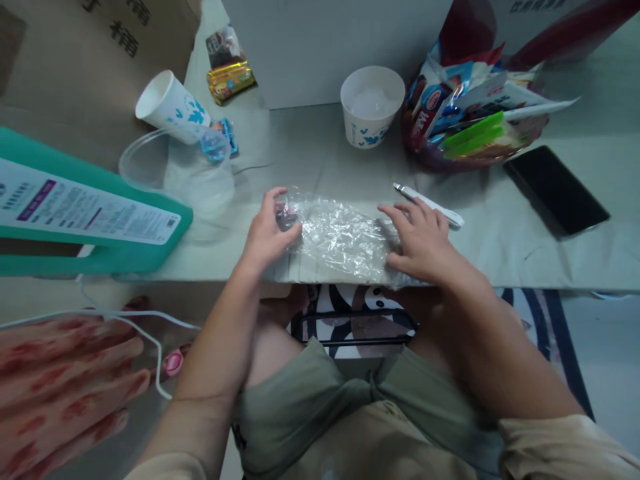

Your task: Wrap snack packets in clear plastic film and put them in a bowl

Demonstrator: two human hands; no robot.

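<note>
Clear plastic bag [340,240] under both hands

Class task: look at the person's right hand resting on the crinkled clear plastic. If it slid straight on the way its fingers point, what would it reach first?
The right hand points left across the clear plastic bag, so it would probably meet the left hand gripping the bag's other end.

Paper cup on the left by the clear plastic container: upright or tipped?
Tipped. The paper cup lies tilted with its open mouth facing up-left, leaning on the clear plastic container. The other cup stands upright.
</note>
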